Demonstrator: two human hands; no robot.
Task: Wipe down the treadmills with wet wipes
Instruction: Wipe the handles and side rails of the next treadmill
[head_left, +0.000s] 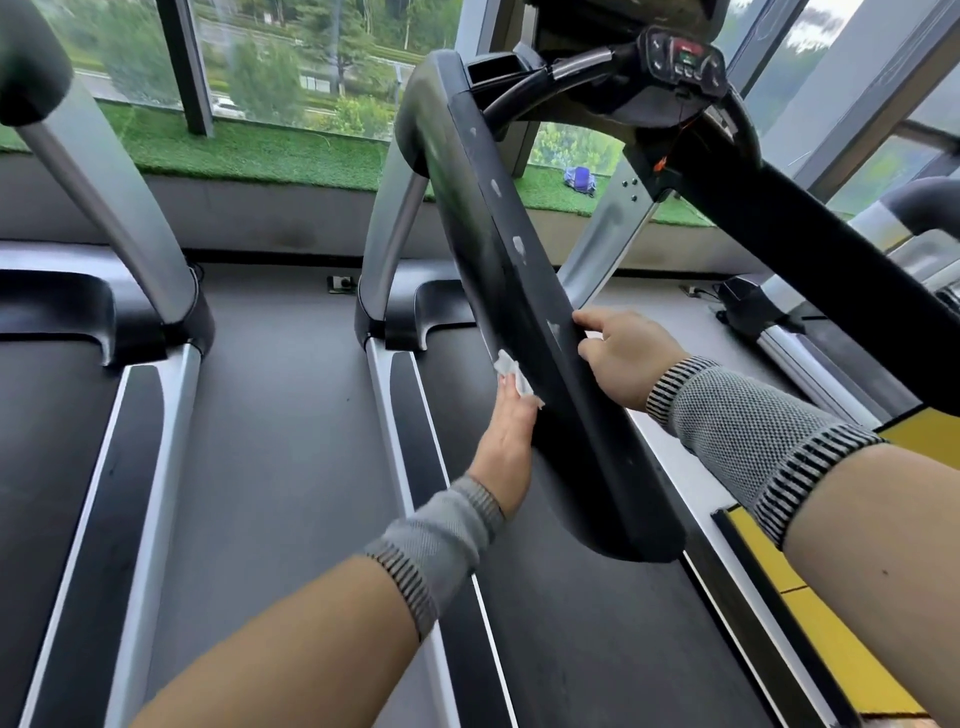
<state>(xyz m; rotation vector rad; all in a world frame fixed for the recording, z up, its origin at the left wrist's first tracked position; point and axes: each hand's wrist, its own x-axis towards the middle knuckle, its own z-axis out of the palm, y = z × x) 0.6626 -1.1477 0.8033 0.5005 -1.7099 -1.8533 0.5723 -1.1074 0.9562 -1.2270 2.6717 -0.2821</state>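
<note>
Forearms: both reach forward from the bottom of the view, each with a grey knitted wrist sleeve striped at its edges.
Left hand: stretched along the left, outer face of the black handrail, fingers straight, pressing a wet wipe flat against it.
Wet wipe: white and crumpled, showing past the fingertips of the left hand, touching the handrail's lower outer edge.
Right hand: on the opposite, inner side of the same handrail, fingers curled round its edge, index finger lying along the top.
Handrail: wide, black, slanting from the console down toward the camera; several pale worn patches dot its upper face.
Treadmill: dark running belt under the handrail, silver side rails, silver uprights rising to the console.
Console: at the top of the view, dark, with a small lit display and round buttons, partly blurred.
Second treadmill: to the left, well apart, with its own silver upright and dark belt.
Floor: dark grey between the two machines; a yellow strip runs along the right.
Window ledge: covered in green artificial turf, a purple-and-white object lying on it, too small to identify.
Windows: trees and a road outside.
</note>
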